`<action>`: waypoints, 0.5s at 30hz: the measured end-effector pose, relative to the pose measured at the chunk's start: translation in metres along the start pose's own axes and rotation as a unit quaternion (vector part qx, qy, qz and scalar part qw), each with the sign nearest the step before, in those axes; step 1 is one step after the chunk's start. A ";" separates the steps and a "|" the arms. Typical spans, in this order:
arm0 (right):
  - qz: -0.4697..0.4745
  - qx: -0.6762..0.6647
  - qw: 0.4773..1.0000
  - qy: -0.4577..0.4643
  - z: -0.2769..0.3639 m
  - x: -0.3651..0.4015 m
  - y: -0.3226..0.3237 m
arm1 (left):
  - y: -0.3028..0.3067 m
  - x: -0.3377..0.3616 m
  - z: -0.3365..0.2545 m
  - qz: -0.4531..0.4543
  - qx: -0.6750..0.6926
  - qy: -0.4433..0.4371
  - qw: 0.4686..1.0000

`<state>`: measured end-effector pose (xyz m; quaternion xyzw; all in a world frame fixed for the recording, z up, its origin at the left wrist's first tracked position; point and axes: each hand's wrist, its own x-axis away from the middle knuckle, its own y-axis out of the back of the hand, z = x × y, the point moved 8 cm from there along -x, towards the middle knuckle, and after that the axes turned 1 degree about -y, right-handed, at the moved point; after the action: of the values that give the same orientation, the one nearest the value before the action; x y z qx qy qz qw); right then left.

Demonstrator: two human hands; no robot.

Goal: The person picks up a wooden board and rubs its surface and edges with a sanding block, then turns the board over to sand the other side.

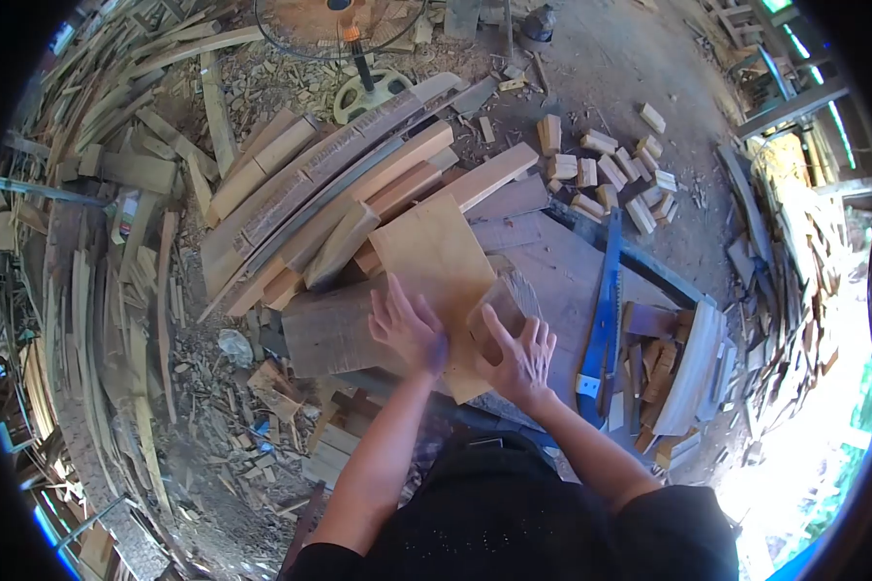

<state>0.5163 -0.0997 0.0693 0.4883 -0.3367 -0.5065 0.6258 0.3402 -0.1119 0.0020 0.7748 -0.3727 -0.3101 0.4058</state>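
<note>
My left hand (409,331) is open, its fingers spread over the left edge of a thin, pale sheet of wood (436,247). This sheet slants across a darker plank (329,334). Beside the sheet's right edge stands a thick brown wooden block (513,290) with a rough top. My right hand (523,360) grips the near side of the block, thumb on the left and fingers on the right; its palm side is hidden. Further right, a handsaw with a blue blade (607,300) lies along the worktop (562,261).
Long timber beams (329,198) are stacked beyond the worktop. Short cut blocks (610,174) lie scattered on the dirt floor at far right. A standing fan (363,77) is at the back. Offcuts (664,373) sit right of the saw, and scrap wood (97,320) piles up at left.
</note>
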 end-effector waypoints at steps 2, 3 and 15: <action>0.037 -0.015 0.999 -0.026 0.005 -0.007 -0.003 | -0.005 -0.001 0.003 0.011 -0.004 0.007 1.000; -0.012 0.002 1.000 -0.015 0.016 -0.035 -0.004 | -0.007 0.000 0.004 0.008 -0.008 0.003 1.000; 0.084 0.007 0.996 -0.028 -0.008 0.022 -0.012 | 0.001 -0.003 -0.001 -0.005 0.005 0.008 1.000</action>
<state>0.5257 -0.1190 0.0534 0.4488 -0.3970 -0.4633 0.6530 0.3389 -0.1100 0.0038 0.7810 -0.3671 -0.3036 0.4039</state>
